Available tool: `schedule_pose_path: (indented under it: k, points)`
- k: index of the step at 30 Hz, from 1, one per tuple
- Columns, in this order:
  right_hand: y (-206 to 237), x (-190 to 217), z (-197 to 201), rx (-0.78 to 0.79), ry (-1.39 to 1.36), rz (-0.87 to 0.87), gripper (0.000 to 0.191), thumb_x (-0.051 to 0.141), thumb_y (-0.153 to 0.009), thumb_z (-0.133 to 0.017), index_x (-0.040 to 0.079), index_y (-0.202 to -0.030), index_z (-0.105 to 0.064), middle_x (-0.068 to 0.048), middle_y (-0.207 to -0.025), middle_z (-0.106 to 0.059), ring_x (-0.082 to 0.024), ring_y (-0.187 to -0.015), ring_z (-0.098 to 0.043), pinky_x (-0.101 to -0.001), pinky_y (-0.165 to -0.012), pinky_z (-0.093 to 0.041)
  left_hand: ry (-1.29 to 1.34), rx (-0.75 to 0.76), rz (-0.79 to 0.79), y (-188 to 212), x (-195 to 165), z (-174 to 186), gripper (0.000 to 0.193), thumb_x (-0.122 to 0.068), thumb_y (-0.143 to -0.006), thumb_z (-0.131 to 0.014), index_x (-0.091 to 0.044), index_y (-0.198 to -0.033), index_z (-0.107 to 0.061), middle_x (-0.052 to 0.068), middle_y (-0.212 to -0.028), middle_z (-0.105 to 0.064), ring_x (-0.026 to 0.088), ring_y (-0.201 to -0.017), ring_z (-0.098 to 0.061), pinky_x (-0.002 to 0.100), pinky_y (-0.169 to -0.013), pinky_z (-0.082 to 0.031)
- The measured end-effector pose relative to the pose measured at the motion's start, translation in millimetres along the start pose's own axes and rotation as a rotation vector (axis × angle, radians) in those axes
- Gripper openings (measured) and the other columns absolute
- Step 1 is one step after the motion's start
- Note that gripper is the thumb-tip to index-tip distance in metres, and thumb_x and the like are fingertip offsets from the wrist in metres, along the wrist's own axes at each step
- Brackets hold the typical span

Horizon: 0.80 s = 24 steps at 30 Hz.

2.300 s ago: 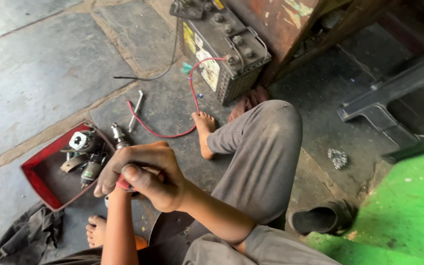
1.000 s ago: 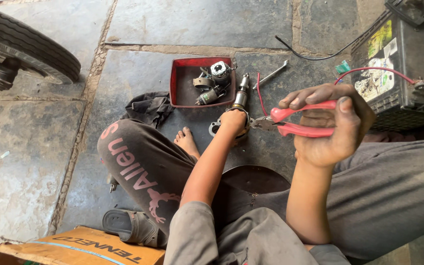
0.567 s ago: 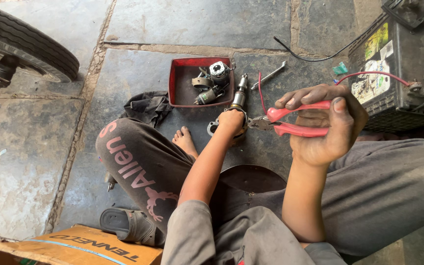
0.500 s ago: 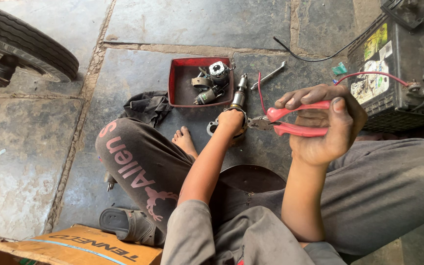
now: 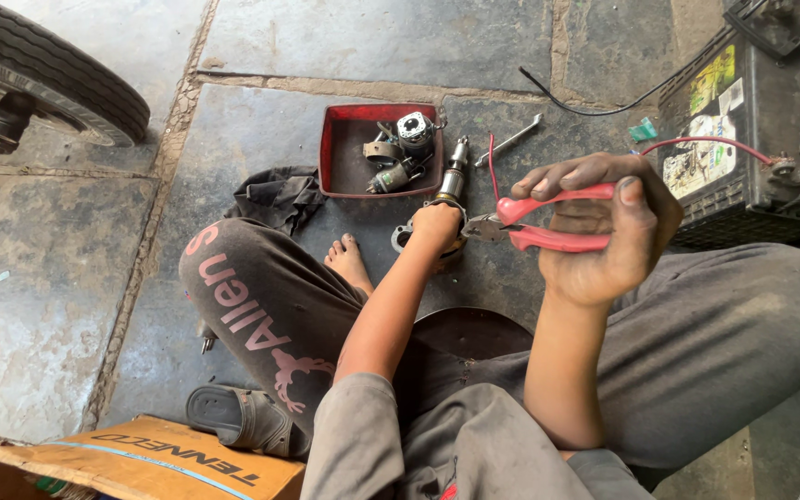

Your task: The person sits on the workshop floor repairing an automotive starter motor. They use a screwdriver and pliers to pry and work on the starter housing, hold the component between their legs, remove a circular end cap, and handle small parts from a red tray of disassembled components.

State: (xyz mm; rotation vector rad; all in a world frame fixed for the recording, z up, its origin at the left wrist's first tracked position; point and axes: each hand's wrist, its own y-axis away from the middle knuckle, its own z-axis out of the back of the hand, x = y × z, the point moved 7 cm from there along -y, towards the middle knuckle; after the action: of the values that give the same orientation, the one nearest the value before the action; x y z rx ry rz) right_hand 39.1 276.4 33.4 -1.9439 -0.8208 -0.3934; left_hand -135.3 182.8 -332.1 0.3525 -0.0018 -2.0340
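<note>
My right hand [image 5: 604, 231] holds red-handled pliers [image 5: 548, 222], jaws pointing left toward my left hand. My left hand [image 5: 437, 227] is closed around a round metal motor part [image 5: 409, 239] resting on the floor. A metal shaft piece [image 5: 456, 167] stands just beyond that hand. A thin red wire [image 5: 491, 157] rises near the pliers' jaws. Behind it sits a red tray [image 5: 333, 148] holding several metal motor parts [image 5: 400, 148].
A dark battery [image 5: 770, 120] with a red cable [image 5: 706, 143] stands at the right. A wrench [image 5: 508, 141] lies by the tray. A dark rag [image 5: 275, 196], a tyre [image 5: 57, 74], a sandal [image 5: 238, 418] and a cardboard box [image 5: 141, 463] are to the left.
The view swung from the battery side round to the tray and tyre. In the last second both hands stay almost still, the pliers held near the part.
</note>
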Motion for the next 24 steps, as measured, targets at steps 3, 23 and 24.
schedule_pose_path:
  k: [3,23,24]
  points:
    - [0,-3,-6,0.009,0.010,-0.018,0.035,0.022,-0.116,-0.047,-0.008,-0.102,-0.058,-0.019,-0.093,-0.064,-0.030,-0.079,-0.066,-0.0496,-0.079,-0.061,0.008,-0.008,-0.009,2,0,2,0.019,-0.009,-0.086,-0.065,-0.011,-0.101,-0.076,0.013,-0.105,-0.076,0.031,-0.097,-0.074,0.045,-0.078,-0.060]
    - [-6,-19,-17,-0.031,0.004,-0.066,0.034,0.023,-0.111,-0.055,-0.007,-0.095,-0.060,-0.017,-0.089,-0.063,-0.027,-0.080,-0.065,-0.0442,-0.080,-0.058,0.026,-0.100,-0.043,6,-2,9,0.014,-0.021,-0.082,-0.069,-0.011,-0.088,-0.077,0.012,-0.093,-0.077,0.032,-0.086,-0.076,0.045,-0.071,-0.060]
    - [-6,-20,-16,-0.036,-0.021,-0.075,0.033,0.023,-0.111,-0.055,-0.007,-0.095,-0.060,-0.017,-0.089,-0.063,-0.026,-0.080,-0.065,-0.0443,-0.079,-0.058,0.021,-0.125,-0.053,6,-3,10,0.013,-0.019,-0.083,-0.068,-0.011,-0.088,-0.078,0.012,-0.093,-0.077,0.032,-0.086,-0.076,0.045,-0.072,-0.060]
